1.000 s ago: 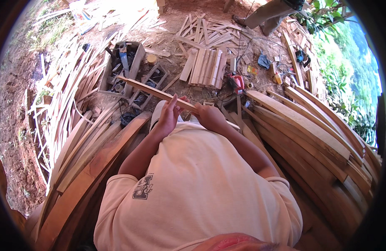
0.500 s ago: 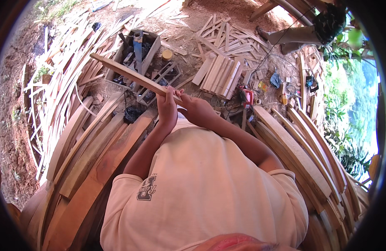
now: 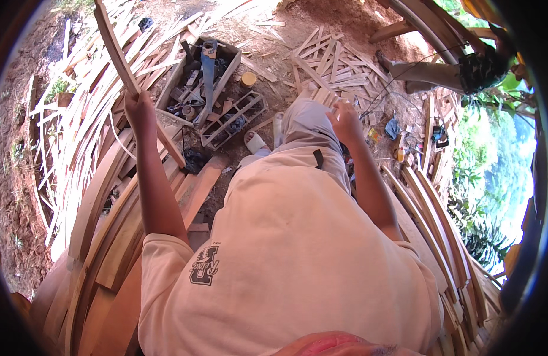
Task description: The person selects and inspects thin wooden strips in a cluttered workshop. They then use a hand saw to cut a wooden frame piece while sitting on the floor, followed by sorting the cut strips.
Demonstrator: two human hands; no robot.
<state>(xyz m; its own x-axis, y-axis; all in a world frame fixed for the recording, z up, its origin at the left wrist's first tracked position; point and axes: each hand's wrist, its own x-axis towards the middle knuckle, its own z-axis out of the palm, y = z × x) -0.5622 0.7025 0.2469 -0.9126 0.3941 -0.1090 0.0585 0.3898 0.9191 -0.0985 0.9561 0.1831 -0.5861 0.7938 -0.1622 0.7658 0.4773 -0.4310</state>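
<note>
My left hand (image 3: 140, 110) is closed round a long wooden strip (image 3: 115, 52), held out to the left. The strip slants from the top edge down past my forearm, over the lumber there. My right hand (image 3: 347, 123) is raised by my right knee, empty, its fingers loosely bent and apart. Just past that knee, a stack of cut wooden pieces (image 3: 325, 97) shows only in part; my leg hides the rest. Between my arms, farther off, a wooden toolbox (image 3: 227, 76) holds a handsaw (image 3: 208, 74) with a blue blade, among dark tools.
Long boards (image 3: 102, 207) lie on my left, and more boards (image 3: 434, 213) on my right. Thin offcuts (image 3: 339, 62) litter the ground ahead. A slatted crate (image 3: 241, 121) and a yellow round container (image 3: 248, 79) are near the toolbox. Another person's leg (image 3: 425, 74) shows at the upper right.
My right hand has let go of the wooden strip and moved right. My left hand has carried the strip left and turned it more upright. One of my legs has come into view.
</note>
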